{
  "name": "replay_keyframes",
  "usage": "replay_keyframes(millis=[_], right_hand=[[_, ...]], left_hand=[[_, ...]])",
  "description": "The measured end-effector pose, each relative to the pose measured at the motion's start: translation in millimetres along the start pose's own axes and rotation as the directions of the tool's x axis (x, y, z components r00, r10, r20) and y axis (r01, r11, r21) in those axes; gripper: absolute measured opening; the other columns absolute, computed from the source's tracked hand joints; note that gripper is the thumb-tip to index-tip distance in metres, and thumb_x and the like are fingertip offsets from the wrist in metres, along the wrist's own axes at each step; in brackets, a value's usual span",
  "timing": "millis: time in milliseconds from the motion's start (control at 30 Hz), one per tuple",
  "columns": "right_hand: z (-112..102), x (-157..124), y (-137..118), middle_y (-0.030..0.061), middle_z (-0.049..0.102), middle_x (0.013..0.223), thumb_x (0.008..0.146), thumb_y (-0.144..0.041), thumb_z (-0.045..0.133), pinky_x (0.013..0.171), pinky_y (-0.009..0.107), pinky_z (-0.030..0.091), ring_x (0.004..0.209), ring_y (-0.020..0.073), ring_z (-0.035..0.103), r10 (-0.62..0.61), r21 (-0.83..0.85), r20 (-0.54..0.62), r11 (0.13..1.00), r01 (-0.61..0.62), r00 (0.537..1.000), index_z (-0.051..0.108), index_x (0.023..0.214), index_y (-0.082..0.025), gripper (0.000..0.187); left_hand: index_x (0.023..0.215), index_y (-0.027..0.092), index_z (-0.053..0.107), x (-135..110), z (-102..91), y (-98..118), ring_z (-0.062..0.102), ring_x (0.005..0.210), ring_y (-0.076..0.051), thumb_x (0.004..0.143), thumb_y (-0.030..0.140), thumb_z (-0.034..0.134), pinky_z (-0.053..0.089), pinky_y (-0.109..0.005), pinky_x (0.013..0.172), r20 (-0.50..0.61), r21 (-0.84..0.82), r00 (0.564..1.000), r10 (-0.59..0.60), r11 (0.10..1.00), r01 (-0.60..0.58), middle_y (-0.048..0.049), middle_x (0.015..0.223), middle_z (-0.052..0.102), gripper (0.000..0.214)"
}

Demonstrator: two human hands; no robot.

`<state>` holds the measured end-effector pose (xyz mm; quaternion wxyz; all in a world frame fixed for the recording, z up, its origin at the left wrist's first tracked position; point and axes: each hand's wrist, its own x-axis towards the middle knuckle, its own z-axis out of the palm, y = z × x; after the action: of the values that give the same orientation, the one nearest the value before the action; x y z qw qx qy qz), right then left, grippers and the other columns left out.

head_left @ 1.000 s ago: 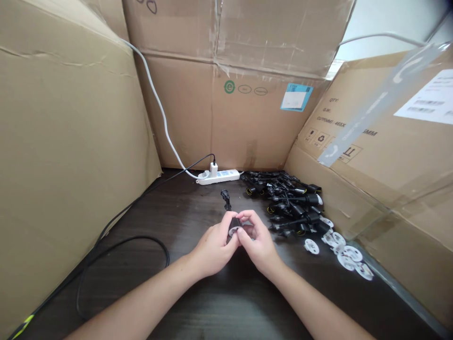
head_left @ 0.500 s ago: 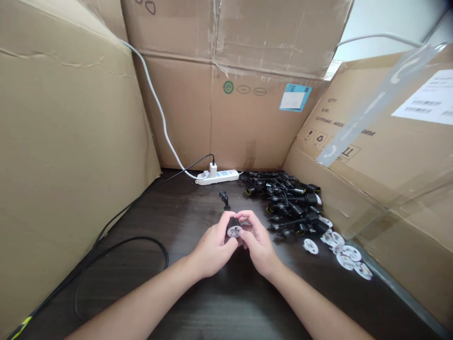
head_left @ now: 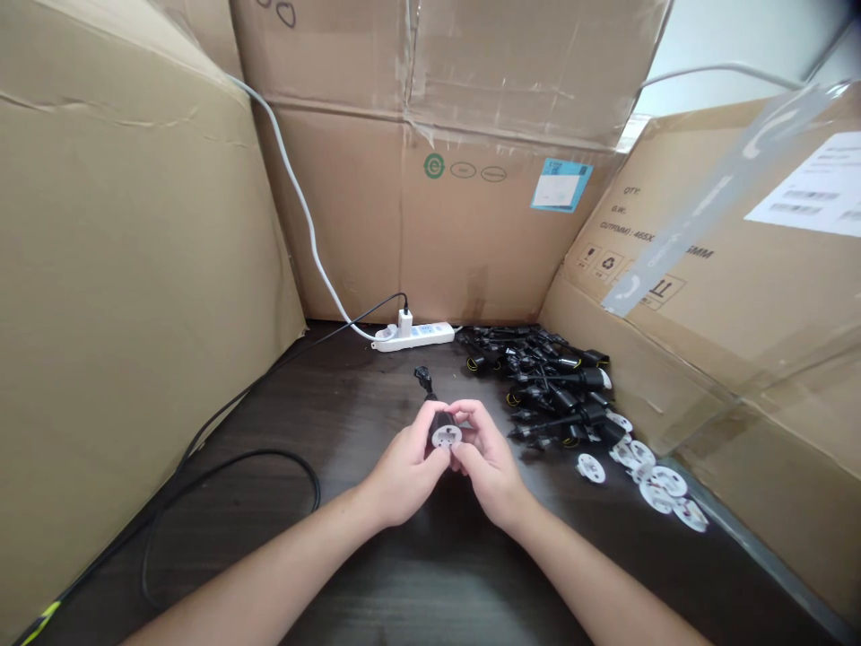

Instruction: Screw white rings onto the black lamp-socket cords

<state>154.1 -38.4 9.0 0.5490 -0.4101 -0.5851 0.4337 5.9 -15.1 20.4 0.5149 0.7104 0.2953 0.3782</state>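
Both hands meet over the dark table. My left hand [head_left: 404, 475] and my right hand [head_left: 488, 458] grip a black moulded plug body [head_left: 442, 420] from either side, with a round white disc [head_left: 447, 437] seated on its near end. A short black cord runs away from the body to a small black plug end [head_left: 423, 380], which stands up above the table. To the right lies a heap of black cords and plugs [head_left: 544, 386]. Several loose white discs [head_left: 656, 480] are scattered beyond it, with the nearest a little right of my right hand.
Large cardboard boxes [head_left: 134, 269] wall off the left, back and right of the table [head_left: 377, 574]. A white power strip [head_left: 413, 336] with a white charger lies at the back. A black cable [head_left: 229, 475] loops on the left.
The white disc has turned to face up and is no longer partly covered by my fingers. My fingers have opened slightly around it, and the cord's plug end has swung a little left.
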Motion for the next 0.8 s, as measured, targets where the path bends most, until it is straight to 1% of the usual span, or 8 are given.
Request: replay_keyframes(millis=[167, 300, 467, 600, 800], right_hand=[[-0.4, -0.2, 0.4, -0.0019, 0.055, 0.088, 0.082, -0.016, 0.052, 0.051, 0.020, 0.044, 0.061, 0.0103, 0.052, -0.008, -0.034, 0.008, 0.999, 0.008, 1.000, 0.054, 0.107, -0.025, 0.027], [-1.2, 0.0, 1.2, -0.0018, 0.053, 0.088, 0.085, -0.020, 0.053, 0.050, 0.021, 0.044, 0.060, 0.0102, 0.052, -0.015, -0.042, -0.008, 0.999, 0.014, 1.000, 0.054, 0.107, -0.025, 0.023], [-1.9, 0.2, 1.9, -0.0017, 0.053, 0.089, 0.087, -0.024, 0.057, 0.050, 0.020, 0.044, 0.060, 0.0094, 0.052, -0.014, -0.026, -0.014, 1.000, 0.014, 1.000, 0.054, 0.106, -0.025, 0.019], [-2.2, 0.9, 3.5, -0.0018, 0.054, 0.089, 0.086, -0.024, 0.059, 0.051, 0.021, 0.043, 0.060, 0.0095, 0.051, -0.017, -0.022, 0.001, 1.000, 0.017, 1.000, 0.053, 0.106, -0.025, 0.021], [-2.4, 1.1, 8.8, -0.0018, 0.053, 0.090, 0.087, -0.022, 0.057, 0.054, 0.022, 0.044, 0.063, 0.0103, 0.052, -0.039, -0.069, -0.028, 0.997, 0.037, 0.999, 0.054, 0.106, -0.025, 0.020]], left_hand=[[0.116, 0.020, 0.048, 0.5, -1.5, 0.3, 0.061, 0.083, -0.017, 0.086, 0.012, 0.037, 0.047, -0.029, 0.081, 0.014, -0.045, 1.000, 0.008, 0.999, -0.007, 0.0015, 0.083, 0.064, 0.034], [0.119, 0.021, 0.048, -0.4, -0.4, -2.5, 0.062, 0.086, -0.018, 0.088, 0.012, 0.036, 0.047, -0.030, 0.082, 0.024, -0.006, 0.999, 0.025, 1.000, -0.025, 0.0014, 0.083, 0.064, 0.035], [0.120, 0.021, 0.046, -1.1, 0.5, -3.7, 0.062, 0.084, -0.018, 0.091, 0.015, 0.038, 0.048, -0.030, 0.079, 0.039, 0.055, 0.999, 0.037, 0.998, -0.039, 0.0007, 0.086, 0.065, 0.031], [0.122, 0.022, 0.046, -0.8, 0.4, -2.7, 0.064, 0.086, -0.018, 0.093, 0.015, 0.039, 0.047, -0.030, 0.083, 0.031, 0.105, 0.999, 0.026, 0.994, -0.029, 0.0007, 0.090, 0.067, 0.031], [0.124, 0.022, 0.046, -1.5, 1.6, -5.2, 0.065, 0.093, -0.020, 0.095, 0.018, 0.041, 0.047, -0.032, 0.088, 0.014, 0.148, 1.000, 0.015, 0.989, -0.017, -0.0002, 0.093, 0.069, 0.030]])
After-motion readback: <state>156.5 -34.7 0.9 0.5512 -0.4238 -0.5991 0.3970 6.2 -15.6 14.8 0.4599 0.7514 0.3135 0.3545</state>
